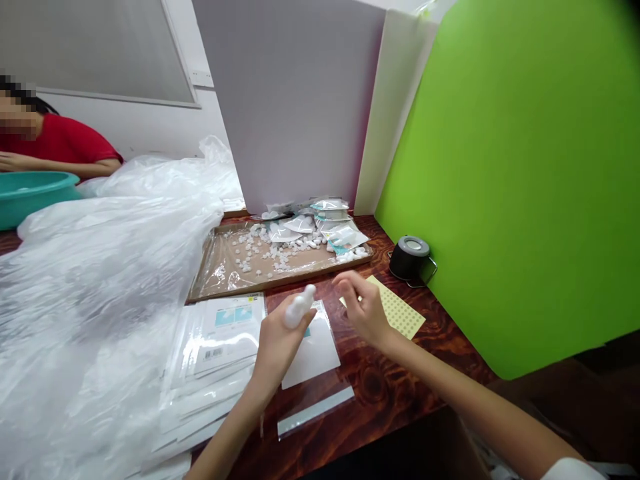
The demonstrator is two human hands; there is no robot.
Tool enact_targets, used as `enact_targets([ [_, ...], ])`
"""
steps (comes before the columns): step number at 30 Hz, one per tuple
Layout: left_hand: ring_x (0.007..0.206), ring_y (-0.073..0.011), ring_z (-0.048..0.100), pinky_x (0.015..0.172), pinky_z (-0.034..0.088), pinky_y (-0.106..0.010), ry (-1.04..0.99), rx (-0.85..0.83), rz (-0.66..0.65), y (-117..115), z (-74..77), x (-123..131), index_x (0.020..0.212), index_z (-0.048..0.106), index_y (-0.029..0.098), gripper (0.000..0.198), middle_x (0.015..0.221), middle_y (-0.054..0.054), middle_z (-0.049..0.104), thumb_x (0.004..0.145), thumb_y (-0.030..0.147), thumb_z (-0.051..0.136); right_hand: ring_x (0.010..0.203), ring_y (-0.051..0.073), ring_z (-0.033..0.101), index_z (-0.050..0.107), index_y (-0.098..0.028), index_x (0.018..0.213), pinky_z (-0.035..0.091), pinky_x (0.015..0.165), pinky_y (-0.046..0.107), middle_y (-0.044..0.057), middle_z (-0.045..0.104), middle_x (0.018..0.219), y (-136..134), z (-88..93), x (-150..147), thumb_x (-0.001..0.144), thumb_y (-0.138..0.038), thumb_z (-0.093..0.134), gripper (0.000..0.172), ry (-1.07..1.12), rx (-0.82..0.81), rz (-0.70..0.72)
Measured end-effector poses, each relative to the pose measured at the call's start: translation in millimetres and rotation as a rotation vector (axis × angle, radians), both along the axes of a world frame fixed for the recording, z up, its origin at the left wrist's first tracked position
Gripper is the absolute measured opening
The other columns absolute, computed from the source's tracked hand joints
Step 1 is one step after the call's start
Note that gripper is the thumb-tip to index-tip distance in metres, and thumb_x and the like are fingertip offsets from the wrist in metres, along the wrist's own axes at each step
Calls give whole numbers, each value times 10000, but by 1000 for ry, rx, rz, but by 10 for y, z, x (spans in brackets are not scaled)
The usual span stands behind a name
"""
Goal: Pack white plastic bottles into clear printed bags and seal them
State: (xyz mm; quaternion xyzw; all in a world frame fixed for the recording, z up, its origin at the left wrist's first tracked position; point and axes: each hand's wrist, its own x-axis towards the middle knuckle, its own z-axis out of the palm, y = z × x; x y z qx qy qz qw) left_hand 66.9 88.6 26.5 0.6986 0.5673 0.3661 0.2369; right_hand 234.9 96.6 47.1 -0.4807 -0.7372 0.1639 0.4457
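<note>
My left hand [276, 343] grips a small white plastic bottle [300, 307], its nozzle tilted up and to the right. My right hand [364, 310] hangs just to the right, its fingers curled into a pinch; anything small between them is hidden. A dotted pale yellow sticker sheet [397, 308] lies under and beyond my right hand. Below my hands, a white card in a clear plastic sleeve [313, 353] lies on the wooden table [400, 377]. A stack of similar packaged cards [215, 353] sits to its left.
Beyond my hands stands a cardboard tray [235, 270] of small white pieces and sealed sachets. A black round device [410, 259] sits against a green board [510, 167]. Crumpled clear plastic sheeting [90, 313] covers the left side, near a teal basin [30, 193] and a seated person in red [60, 143].
</note>
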Motion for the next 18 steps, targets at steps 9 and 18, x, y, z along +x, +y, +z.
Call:
enact_targets([
  [9,1215,-239,562,1049,416,-329,-1258,-232,223,-670,306,691,1221,600,241,588,1215,-56,651,740,556,723,977,184,631,533,-228,1249,498,833,292,65,640,1187,-547,29,-437,965,-490,431,400,692,-324,117],
  [18,1017,-216,637,842,516,-290,-1150,-236,336,-752,-22,726,1316,486,259,636,1122,-59,635,823,658,536,917,183,640,618,-239,1115,503,800,286,41,682,1045,-796,-189,-357,933,-409,537,262,773,-284,85],
])
